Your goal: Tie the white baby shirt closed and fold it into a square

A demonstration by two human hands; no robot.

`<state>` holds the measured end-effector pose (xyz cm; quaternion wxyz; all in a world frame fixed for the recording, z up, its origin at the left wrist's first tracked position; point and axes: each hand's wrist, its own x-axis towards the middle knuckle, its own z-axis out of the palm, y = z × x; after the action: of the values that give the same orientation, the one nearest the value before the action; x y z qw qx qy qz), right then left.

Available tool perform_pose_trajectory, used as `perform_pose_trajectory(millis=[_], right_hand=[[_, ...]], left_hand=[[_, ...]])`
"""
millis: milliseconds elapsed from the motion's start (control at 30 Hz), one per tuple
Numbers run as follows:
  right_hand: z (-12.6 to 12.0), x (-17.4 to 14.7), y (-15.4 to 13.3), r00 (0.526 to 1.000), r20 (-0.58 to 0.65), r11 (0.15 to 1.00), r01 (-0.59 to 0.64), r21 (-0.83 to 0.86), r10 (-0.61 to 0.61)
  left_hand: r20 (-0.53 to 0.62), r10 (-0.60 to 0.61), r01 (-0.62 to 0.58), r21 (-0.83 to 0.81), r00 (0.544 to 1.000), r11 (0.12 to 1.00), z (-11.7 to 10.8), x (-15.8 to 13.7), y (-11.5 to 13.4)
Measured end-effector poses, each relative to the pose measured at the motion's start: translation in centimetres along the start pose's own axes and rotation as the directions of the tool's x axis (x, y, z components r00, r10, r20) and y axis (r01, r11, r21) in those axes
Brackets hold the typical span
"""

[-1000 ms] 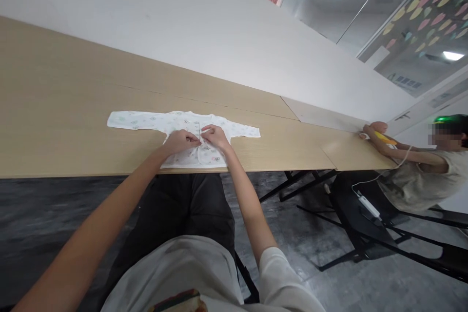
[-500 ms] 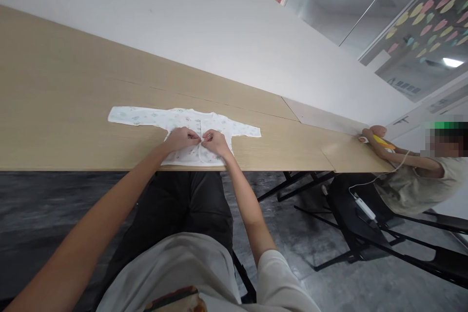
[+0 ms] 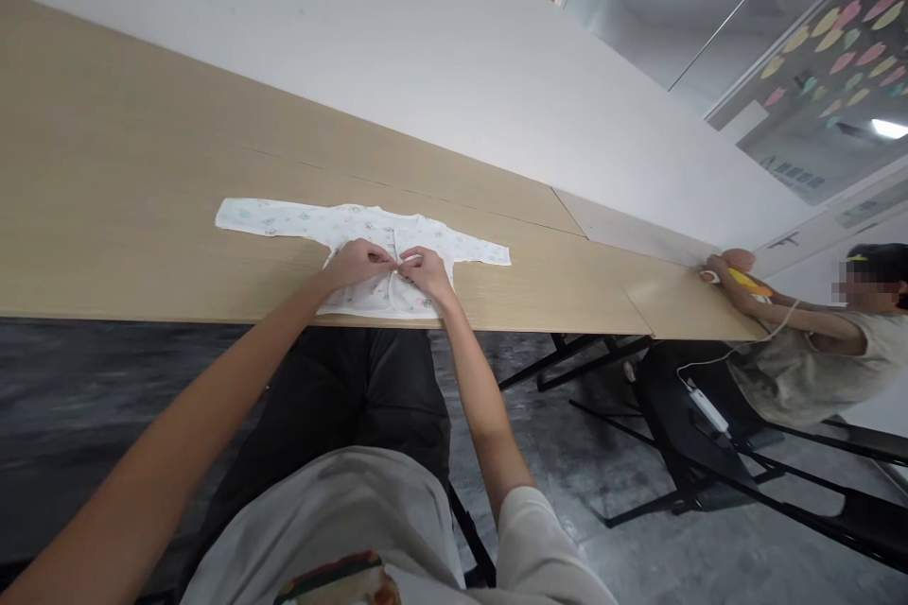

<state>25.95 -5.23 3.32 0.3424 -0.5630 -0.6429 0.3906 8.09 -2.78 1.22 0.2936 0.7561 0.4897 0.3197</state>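
White printed shirt [image 3: 383, 227], centre of the frame, lies front up on the desk [image 3: 177, 132], one sleeve reaching left, the other right, hem close to the front edge! Behind it, the pale wall [image 3: 355, 38] sweeps from the upper left and slants down toward the right. Below comes that wood-toned desk, stretching from the left edge across to the right side. Far right, there's a co-worker [image 3: 815, 359], arms stretched forward onto the desk, and a black chair [image 3: 691, 440] at lower right.

Back to the middle for the hands: left hand [image 3: 358, 262] and right hand [image 3: 427, 274] are both on the shirt, thumbs and fingers pinching the cloth at its front opening, tips almost meeting! What exactly sits between those tips is too small to tell. Smaller now, the co-worker's hands are at a yellow-bodied figure [image 3: 748, 284], and in the lower right a slim white box [image 3: 709, 411] trails a pale cable.
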Motion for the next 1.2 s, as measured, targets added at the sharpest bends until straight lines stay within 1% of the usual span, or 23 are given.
perform_pose_trajectory(millis=[67, 200, 267, 333, 467, 567, 667, 733, 767, 833, 933, 1033, 1100, 1200], right_hand=[[0.0, 0.0, 0.0, 1.0, 0.016, 0.999, 0.022, -0.025, -0.021], [0.5, 0.2, -0.2, 0.995, 0.008, 0.974, 0.1, -0.204, -0.101], [0.8, 0.4, -0.4, 0.993, 0.003, 0.953, 0.112, -0.28, -0.116], [0.9, 0.6, -0.5, 0.993, 0.007, 0.943, 0.113, -0.314, -0.117], [0.2, 0.8, -0.2, 0.997, 0.017, 0.96, 0.079, -0.269, -0.078], [-0.9, 0.6, 0.4, 1.0, 0.01, 0.981, 0.018, -0.194, -0.016], [-2.2, 0.7, 0.9, 0.999, 0.043, 0.989, -0.024, -0.148, 0.03], [-3.0, 1.2, 0.8, 0.997, 0.063, 0.991, -0.041, -0.128, 0.049], [-3.3, 1.7, 0.6, 0.997, 0.052, 0.992, -0.048, -0.121, 0.054], [-3.6, 3.1, 0.0, 0.998, -0.01, 0.991, -0.055, -0.122, 0.054], [-3.0, 5.9, -1.2, 0.995, -0.094, 0.981, -0.05, -0.187, 0.033], [-1.4, 8.2, -1.6, 0.995, -0.1, 0.954, -0.05, -0.297, 0.021], [-0.3, 9.0, -1.3, 0.993, -0.12, 0.934, -0.052, -0.353, 0.009], [0.9, 9.2, -0.3, 0.976, -0.213, 0.925, -0.047, -0.377, -0.037]], left_hand=[[0.006, 0.018, -0.018, 0.004, 1.0, 1.0, 0.0, 0.0, 0.0], [0.003, 0.048, -0.048, 0.074, 0.999, 0.996, -0.1, 0.2, -0.2], [0.004, 0.05, -0.05, 0.117, 0.999, 0.992, -0.1, 0.3, -0.3], [0.006, 0.047, -0.048, 0.133, 0.999, 0.99, -0.1, 0.4, -0.3], [-0.011, 0.025, -0.023, 0.119, 1.0, 0.993, 0.0, 0.3, -0.2], [-0.038, -0.006, 0.011, 0.13, 0.999, 0.992, 0.1, -0.1, -0.2], [-0.047, -0.032, 0.038, 0.124, 0.998, 0.992, 0.2, -0.1, -0.3], [-0.066, -0.066, 0.073, 0.121, 0.996, 0.99, 0.2, 0.6, -0.3], [-0.082, -0.088, 0.099, 0.13, 0.993, 0.987, 0.1, 1.2, -0.3], [-0.115, -0.136, 0.154, 0.164, 0.984, 0.974, 0.1, 3.0, -0.2], [-0.143, -0.201, 0.229, 0.217, 0.969, 0.949, 0.2, 6.2, 0.1], [-0.181, -0.232, 0.273, 0.247, 0.956, 0.93, 0.6, 8.5, 0.3], [-0.199, -0.207, 0.256, 0.265, 0.958, 0.929, 1.0, 9.0, 0.2], [-0.216, -0.142, 0.198, 0.264, 0.966, 0.944, 1.4, 8.6, -0.2]])
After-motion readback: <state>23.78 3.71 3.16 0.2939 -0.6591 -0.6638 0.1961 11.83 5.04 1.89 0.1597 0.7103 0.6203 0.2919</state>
